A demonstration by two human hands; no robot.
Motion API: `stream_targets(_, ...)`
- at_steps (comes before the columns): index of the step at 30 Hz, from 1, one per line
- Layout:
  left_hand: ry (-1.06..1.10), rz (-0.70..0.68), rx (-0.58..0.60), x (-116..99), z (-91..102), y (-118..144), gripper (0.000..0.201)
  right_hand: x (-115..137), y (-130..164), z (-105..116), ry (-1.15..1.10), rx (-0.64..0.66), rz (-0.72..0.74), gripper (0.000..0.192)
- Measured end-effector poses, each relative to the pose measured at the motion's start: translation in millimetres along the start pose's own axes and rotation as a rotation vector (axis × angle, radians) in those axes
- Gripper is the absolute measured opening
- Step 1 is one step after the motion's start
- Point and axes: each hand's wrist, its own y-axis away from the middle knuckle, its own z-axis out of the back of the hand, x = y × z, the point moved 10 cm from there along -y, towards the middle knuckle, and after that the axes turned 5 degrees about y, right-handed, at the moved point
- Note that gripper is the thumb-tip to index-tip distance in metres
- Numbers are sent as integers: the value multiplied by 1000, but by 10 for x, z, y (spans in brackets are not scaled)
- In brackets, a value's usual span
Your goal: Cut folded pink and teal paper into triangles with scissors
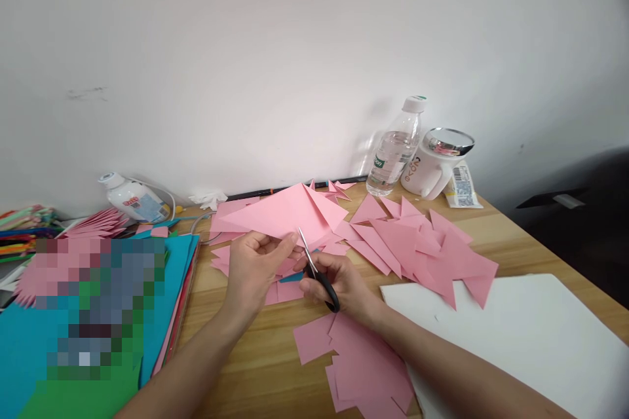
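A folded sheet of pink paper (278, 211) is pinched along its lower edge by my left hand (253, 268), thumb on top. My right hand (346, 285) grips a pair of scissors (324, 288) with black handles. Their blades point up and to the left, against the lower edge of the pink paper; whether they are apart I cannot tell. Beneath my hands lie more pink pieces and a bit of blue paper (292, 277). Cut pink scraps (366, 363) lie nearer to me, partly under my right forearm.
Pink paper pieces (432, 245) are heaped to the right, overlapping a white board (515, 334). A water bottle (390, 160) and a white mug (432, 167) stand by the wall. Coloured paper sheets (177, 301), a tipped white bottle (137, 200) and pens (19, 229) are on the left.
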Motion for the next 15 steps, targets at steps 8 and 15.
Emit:
stream_targets(8,13,3,4,19,-6,3,21,10,7,6,15,-6,1,34)
stream_targets(15,18,16,3,32,-6,-1,19,-15,2,32,36,-23,-5,33)
